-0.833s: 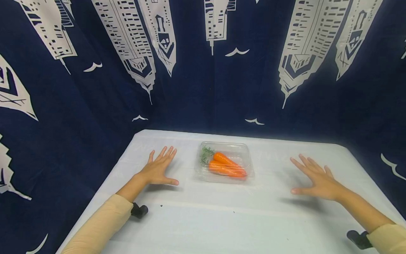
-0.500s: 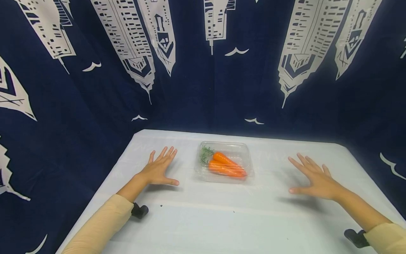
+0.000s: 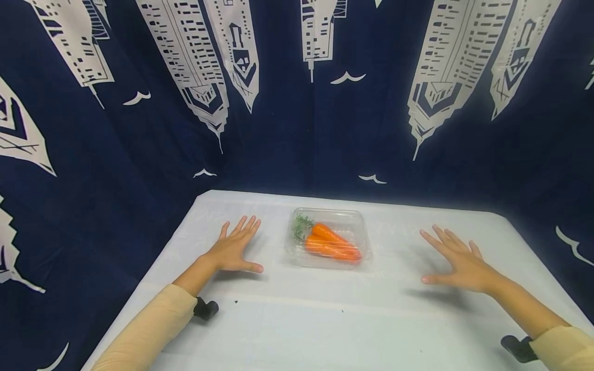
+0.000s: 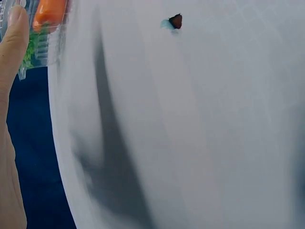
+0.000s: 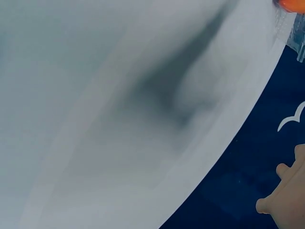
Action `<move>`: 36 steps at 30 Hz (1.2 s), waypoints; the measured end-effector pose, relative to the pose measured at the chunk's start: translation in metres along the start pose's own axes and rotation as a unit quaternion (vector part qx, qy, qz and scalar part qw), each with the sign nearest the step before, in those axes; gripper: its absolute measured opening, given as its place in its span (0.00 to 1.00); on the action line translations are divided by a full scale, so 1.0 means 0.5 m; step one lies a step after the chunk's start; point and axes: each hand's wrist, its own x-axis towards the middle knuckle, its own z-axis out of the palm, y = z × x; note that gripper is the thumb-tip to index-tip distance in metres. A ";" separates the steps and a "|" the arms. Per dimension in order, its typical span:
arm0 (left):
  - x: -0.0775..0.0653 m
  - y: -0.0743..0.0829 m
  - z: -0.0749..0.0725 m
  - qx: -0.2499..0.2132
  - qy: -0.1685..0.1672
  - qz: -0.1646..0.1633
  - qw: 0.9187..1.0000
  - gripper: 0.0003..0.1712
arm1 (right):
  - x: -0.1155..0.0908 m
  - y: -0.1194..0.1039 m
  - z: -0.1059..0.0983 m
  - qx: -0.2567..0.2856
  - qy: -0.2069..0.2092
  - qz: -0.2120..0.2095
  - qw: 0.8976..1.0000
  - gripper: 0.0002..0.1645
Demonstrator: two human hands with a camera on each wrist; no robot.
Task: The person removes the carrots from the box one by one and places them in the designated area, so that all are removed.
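A clear plastic clamshell box (image 3: 343,221) lies on the white table, between the two hands and toward the far edge. Orange carrots (image 3: 331,245) and a sprig of green leaves (image 3: 302,225) show through its lid. My left hand (image 3: 232,250) hovers to the left of the box, fingers spread and holding nothing. On the other side, farther from the box, my right hand (image 3: 466,265) is also spread over the table with nothing in it. Part of the box (image 4: 50,50) appears beside the thumb in the left wrist view; only its corner (image 5: 293,36) shows in the right wrist view.
The white-covered table (image 3: 325,330) ends at a dark blue curtain (image 3: 297,129) printed with white buildings and birds. Small dark specks, such as a brownish crumb (image 4: 176,21), lie on the cloth. A black wrist mount (image 3: 205,309) sits at the left sleeve, another (image 3: 518,349) at the right.
My right hand has drifted slightly left, toward the box. The left hand and the box with the carrots stay almost where they were.
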 end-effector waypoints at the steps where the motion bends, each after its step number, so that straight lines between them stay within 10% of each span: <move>1: 0.001 0.001 0.002 -0.002 -0.003 -0.001 1.000 0.71 | 0.001 -0.001 0.001 0.002 0.000 0.000 1.000 0.62; 36: 0.104 0.110 0.102 -0.147 -0.023 -0.006 0.989 0.73 | 0.117 -0.085 0.118 0.110 0.081 -0.081 0.987 0.49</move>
